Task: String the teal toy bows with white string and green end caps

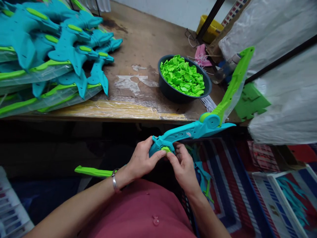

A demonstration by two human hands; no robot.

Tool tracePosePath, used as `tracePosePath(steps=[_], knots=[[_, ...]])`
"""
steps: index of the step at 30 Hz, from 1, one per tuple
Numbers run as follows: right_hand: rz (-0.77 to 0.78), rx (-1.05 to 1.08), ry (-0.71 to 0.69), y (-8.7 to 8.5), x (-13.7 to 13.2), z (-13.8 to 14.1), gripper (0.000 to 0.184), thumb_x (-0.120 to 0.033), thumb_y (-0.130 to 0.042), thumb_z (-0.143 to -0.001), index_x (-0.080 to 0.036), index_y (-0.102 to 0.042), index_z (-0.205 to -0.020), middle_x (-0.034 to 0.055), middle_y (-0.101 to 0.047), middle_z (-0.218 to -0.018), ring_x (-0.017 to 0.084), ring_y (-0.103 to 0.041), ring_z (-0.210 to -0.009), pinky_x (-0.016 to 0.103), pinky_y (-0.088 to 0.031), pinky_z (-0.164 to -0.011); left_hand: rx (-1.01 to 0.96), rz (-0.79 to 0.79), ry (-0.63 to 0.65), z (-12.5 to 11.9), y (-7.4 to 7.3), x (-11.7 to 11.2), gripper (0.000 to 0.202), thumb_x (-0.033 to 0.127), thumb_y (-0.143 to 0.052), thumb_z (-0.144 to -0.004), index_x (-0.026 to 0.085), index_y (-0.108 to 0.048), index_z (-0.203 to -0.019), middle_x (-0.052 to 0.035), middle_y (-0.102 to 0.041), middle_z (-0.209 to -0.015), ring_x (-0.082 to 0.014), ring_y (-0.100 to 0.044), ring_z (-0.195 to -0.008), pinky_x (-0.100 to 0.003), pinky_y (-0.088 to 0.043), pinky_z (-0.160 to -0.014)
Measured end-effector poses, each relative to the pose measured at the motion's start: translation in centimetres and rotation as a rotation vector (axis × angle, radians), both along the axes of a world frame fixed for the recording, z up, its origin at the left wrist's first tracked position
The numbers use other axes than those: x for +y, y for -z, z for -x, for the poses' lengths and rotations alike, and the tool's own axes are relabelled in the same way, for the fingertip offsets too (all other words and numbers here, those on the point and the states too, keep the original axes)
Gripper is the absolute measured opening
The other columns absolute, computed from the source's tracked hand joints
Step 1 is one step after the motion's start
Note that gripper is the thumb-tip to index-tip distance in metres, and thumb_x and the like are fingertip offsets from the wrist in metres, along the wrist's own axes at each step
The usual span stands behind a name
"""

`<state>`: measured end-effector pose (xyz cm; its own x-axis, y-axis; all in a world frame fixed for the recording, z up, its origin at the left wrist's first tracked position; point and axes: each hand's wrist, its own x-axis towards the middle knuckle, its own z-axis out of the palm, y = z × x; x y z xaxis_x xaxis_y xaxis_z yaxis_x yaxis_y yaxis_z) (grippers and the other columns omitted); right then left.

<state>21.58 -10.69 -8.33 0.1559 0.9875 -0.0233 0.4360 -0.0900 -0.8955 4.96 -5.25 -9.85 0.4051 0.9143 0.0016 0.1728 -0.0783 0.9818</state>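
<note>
In front of my body I hold a teal and green plastic toy, which looks like a toy bow [182, 131]. One of its green arms rises to the upper right; another green length [94, 171] shows beyond my left wrist. My left hand [145, 158] is closed around the teal grip end. From the other side my right hand [182, 163] closes on the same part. Both thumbs rest on a small bright green plastic piece [165, 149] at the grip. Whether that piece is fully seated cannot be made out. Fingers under the toy are partly hidden.
A dark bowl [170, 95] of small green pieces stands on the worn table [138, 39]. Similar toys [71, 49] are piled at the table's left. At right are white sacks [279, 109], a green foam mat piece [251, 100] and striped-lined crates [223, 172]. A white crate [12, 208] stands lower left.
</note>
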Motion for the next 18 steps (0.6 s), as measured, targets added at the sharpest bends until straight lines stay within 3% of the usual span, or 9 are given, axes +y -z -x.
tracePosePath(steps=[5, 13, 18], knots=[[0.020, 0.124, 0.028, 0.1, -0.2, 0.1, 0.029, -0.041, -0.063, -0.094, -0.020, -0.062, -0.113, 0.0070, -0.074, -0.106, 0.020, -0.070, -0.092, 0.030, -0.056, -0.080, 0.025, 0.015, 0.079, 0.2, -0.1, 0.1, 0.030, 0.047, -0.060, -0.092, 0.017, -0.060, -0.093, -0.0039, -0.063, -0.083, -0.0186, -0.054, -0.073, -0.030, -0.040, -0.069], [-0.085, -0.095, 0.066, 0.8, -0.9, 0.5, 0.027, -0.038, -0.059, -0.097, -0.020, -0.061, -0.117, 0.0086, -0.073, -0.106, 0.022, -0.069, -0.096, 0.035, -0.056, -0.086, 0.044, -0.083, 0.020, 0.0, 0.1, 0.0, 0.024, 0.041, -0.059, -0.093, 0.018, -0.058, -0.086, -0.0022, -0.060, -0.077, -0.0172, -0.051, -0.068, -0.030, -0.039, -0.067], [-0.047, 0.004, 0.087, 1.5, -0.6, 0.4, 0.030, -0.041, -0.062, -0.096, -0.020, -0.062, -0.117, 0.0078, -0.073, -0.105, 0.022, -0.070, -0.095, 0.034, -0.057, -0.084, 0.015, -0.013, 0.057, 0.0, 0.5, 0.7, 0.028, 0.043, -0.062, -0.090, 0.016, -0.058, -0.084, -0.0017, -0.060, -0.076, -0.0163, -0.050, -0.068, -0.029, -0.039, -0.065]])
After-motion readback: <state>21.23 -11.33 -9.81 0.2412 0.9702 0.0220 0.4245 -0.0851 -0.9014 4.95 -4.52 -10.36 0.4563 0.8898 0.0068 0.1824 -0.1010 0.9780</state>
